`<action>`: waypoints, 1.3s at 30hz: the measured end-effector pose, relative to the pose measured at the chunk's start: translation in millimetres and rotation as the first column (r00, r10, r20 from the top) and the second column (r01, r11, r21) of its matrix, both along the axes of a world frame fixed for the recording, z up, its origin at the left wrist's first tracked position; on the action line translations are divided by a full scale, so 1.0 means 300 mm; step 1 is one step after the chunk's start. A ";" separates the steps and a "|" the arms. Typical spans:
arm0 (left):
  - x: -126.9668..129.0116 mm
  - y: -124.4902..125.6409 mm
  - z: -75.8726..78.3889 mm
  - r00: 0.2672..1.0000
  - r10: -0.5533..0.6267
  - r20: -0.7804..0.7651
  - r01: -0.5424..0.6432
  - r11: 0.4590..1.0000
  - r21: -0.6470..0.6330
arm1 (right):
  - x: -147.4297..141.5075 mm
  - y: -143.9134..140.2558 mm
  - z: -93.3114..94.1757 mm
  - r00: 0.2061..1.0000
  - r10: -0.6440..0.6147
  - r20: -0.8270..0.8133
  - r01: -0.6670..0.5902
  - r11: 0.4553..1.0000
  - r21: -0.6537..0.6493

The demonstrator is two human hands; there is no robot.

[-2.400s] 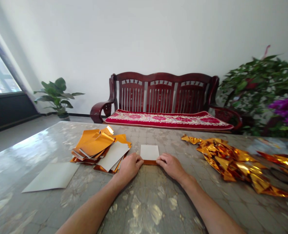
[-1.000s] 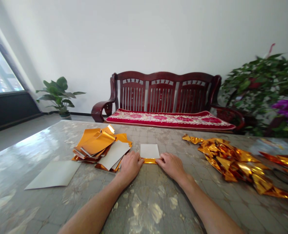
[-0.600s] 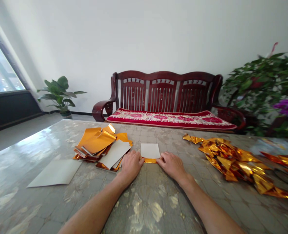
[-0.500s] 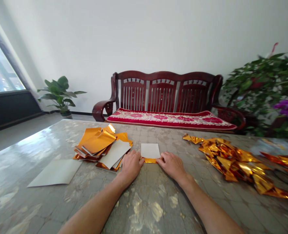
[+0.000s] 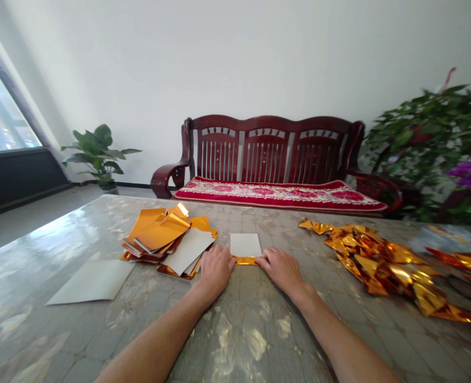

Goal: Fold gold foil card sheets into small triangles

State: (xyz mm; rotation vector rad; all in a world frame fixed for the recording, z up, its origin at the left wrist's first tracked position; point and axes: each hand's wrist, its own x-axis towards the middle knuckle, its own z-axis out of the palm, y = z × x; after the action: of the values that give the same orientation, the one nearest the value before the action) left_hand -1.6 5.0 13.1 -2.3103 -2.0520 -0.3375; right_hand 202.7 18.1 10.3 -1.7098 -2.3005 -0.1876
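Observation:
A small paper sheet [image 5: 245,244], white on top, lies flat in the middle of the table [image 5: 235,330]. Its near edge is folded over into a narrow gold strip [image 5: 246,260]. My left hand [image 5: 215,268] presses the strip's left end with its fingertips. My right hand [image 5: 281,268] presses the right end the same way. Both hands rest palm down on the table, fingers bent onto the fold.
A loose stack of gold and white sheets [image 5: 167,242] lies just left of my left hand. A single white sheet [image 5: 91,282] lies further left. Folded gold foil pieces [image 5: 382,263] are heaped on the right. Behind the table stand a wooden bench [image 5: 271,165] and potted plants [image 5: 430,143].
The fold at the sheet's near edge has gone from a dull orange edge to a bright gold strip. My hands stay at its two ends, barely shifted.

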 end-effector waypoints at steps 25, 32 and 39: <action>0.040 -0.051 0.003 0.872 -0.472 -0.130 0.476 0.879 0.000 | -0.038 -0.023 0.003 0.993 -0.072 -0.093 0.078 0.995 0.056; 0.064 -0.083 0.010 0.885 -0.449 -0.120 0.451 0.892 -0.009 | -0.053 -0.035 0.004 0.986 -0.144 -0.086 0.145 0.989 0.016; 0.061 -0.133 0.048 0.917 -0.359 -0.172 0.345 0.932 -0.108 | -0.020 -0.022 0.011 0.979 -0.171 -0.109 0.167 0.985 -0.053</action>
State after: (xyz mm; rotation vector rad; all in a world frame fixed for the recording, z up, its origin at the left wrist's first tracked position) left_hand 16.7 -35.0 27.5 -2.6390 -1.5853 -0.0429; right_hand 196.8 11.6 13.5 -1.8873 -2.0940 -0.0721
